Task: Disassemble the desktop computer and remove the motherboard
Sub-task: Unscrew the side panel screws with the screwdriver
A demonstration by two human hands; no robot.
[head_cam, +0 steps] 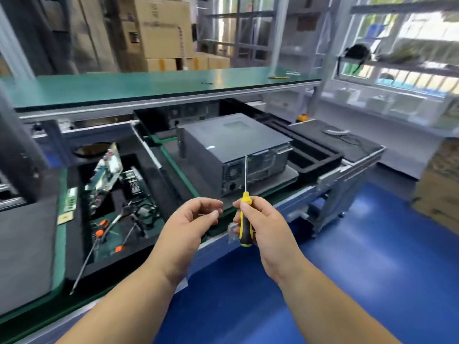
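The desktop computer (233, 150) is seen lying on its side on the workbench (124, 88), its dark side panel uppermost and its rear ports and fan grille turned toward the camera. A yellow-and-black screwdriver (245, 214) is gripped upright by the right hand (260, 224), the shaft pointing up in front of the case. The left hand (188, 224) is held just beside it with fingers loosely curled, nothing in them. To the left, a circuit board (105, 175) is propped in a black foam tray (74, 244), near orange-handled tools (103, 227). Cardboard boxes (161, 31) are stacked behind.
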